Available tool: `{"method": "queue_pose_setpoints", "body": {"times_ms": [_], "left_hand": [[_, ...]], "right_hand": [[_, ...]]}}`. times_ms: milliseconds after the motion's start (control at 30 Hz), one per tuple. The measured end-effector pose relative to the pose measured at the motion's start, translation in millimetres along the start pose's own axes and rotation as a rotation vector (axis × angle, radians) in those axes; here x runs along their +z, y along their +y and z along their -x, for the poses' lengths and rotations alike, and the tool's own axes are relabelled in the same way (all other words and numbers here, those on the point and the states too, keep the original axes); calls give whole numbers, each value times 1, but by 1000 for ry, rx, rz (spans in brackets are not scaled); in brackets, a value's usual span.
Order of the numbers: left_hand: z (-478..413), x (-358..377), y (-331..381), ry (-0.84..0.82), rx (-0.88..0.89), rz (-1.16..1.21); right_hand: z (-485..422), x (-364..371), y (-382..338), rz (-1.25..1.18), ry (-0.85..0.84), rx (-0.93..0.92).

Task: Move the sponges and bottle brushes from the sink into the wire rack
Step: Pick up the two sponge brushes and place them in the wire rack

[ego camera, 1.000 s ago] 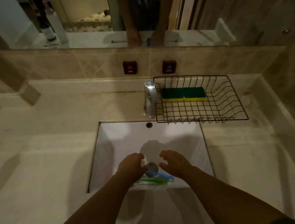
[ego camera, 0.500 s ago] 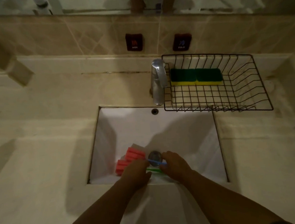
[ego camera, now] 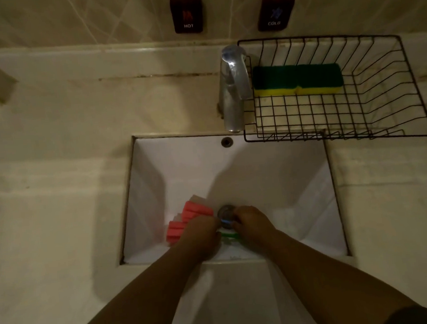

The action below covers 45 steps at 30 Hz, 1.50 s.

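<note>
Head cam: a sec ago your hands hovered spread over the sink (ego camera: 298, 180); now left hand (ego camera: 200, 235) and right hand (ego camera: 254, 225) are down on the blue brush handle (ego camera: 226, 221) and green one (ego camera: 229, 236) by the drain. Can't tell if either hand's clenched yet. Pink sponges (ego camera: 186, 221) wait beside (two green sponges (ego camera: 298, 79) already in the wire rack (ego camera: 407, 110)), so brushes prob go next.

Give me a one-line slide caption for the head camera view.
Both hands, left and right, reach blue and green brush handles in the white sink.
</note>
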<state>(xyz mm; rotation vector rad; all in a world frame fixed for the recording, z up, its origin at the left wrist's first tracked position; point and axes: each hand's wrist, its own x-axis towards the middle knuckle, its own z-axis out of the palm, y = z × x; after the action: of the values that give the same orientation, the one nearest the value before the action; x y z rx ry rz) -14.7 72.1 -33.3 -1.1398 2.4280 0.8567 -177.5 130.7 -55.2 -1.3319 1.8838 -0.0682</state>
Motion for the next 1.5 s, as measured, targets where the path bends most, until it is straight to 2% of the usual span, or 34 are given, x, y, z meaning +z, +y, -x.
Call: {"method": "queue_pose_setpoints", "body": {"times_ms": [167, 400, 633, 900, 1133, 1433, 1500], "left_hand": [[-6, 4, -2, 7, 26, -92], [-13, 8, 0, -68, 34, -193], [-9, 4, 1, -32, 64, -108], [2, -22, 29, -15, 177, 36], [13, -55, 64, 60, 240, -44], [27, -113, 108, 158, 338, -170], [29, -128, 116, 225, 392, -170]], "right_hand": [[-3, 0, -1, -14, -5, 18], [-12, 2, -1, 9, -53, 63], [-8, -8, -1, -46, -60, 2], [14, -36, -4, -23, 120, -56], [45, -71, -11, 32, 336, -92], [89, -145, -34, 63, 512, -184], [98, -162, -41, 77, 558, -216]]}}
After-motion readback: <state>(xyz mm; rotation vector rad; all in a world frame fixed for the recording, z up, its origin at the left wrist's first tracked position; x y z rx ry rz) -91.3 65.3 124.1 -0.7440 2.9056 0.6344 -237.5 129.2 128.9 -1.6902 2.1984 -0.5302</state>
